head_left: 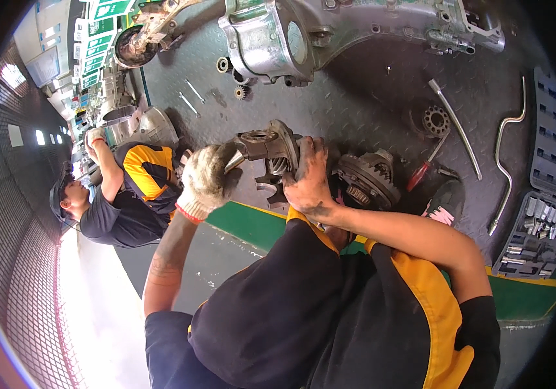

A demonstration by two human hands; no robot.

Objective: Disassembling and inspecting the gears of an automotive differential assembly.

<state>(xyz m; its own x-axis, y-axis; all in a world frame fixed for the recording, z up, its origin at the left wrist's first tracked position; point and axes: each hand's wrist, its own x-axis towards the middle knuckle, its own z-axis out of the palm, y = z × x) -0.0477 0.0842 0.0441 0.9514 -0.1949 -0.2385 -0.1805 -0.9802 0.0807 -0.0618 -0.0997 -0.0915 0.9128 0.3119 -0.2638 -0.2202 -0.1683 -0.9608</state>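
Note:
My left hand [206, 178], in a soiled white knit glove, is closed around a short shiny metal cylinder [234, 161]. This cylinder points at a greasy cast gear housing [256, 144] with a round flange; whether they touch is unclear. My right hand [310, 178] is bare and grease-stained. Its fingers wrap the flange, steadying the housing on its side, and gear teeth show inside. Just below lies a curved metal piece [266, 189], partly hidden. Right of my right hand sits a dark toothed ring gear assembly [369, 181].
A large aluminium casing [262, 42] spans the far side. Small gears [241, 93] and two wrenches [188, 104] lie left. To the right are a roller bearing [435, 121], red-handled screwdriver [419, 175], metal bar [456, 129], crank handle [500, 168] and socket case [534, 236]. A co-worker [119, 194] crouches left.

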